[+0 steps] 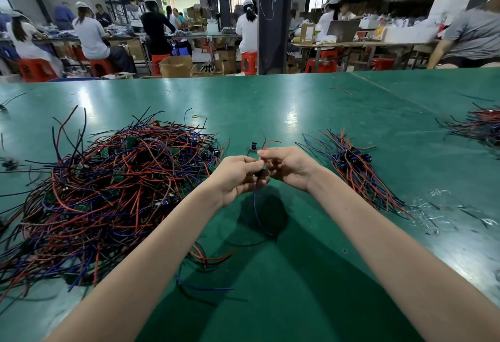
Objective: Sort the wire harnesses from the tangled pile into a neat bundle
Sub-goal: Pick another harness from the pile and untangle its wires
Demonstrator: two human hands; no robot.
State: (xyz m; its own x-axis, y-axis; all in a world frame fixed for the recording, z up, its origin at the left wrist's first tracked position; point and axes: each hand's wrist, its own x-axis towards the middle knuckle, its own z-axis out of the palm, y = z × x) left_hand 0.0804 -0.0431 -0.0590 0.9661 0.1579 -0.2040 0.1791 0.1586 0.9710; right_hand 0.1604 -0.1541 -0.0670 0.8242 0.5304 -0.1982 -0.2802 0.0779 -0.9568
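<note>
One wire harness [255, 206] is pinched between your left hand [238, 176] and right hand [289, 168], both curled, above the table [297, 103], between the tangled pile [121, 179] and the neat bundle [357, 163].

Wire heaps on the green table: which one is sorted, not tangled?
The small red, blue and black wire bundle beside the right hand: its blue connectors sit together, unlike the large tangled pile on the left.
</note>
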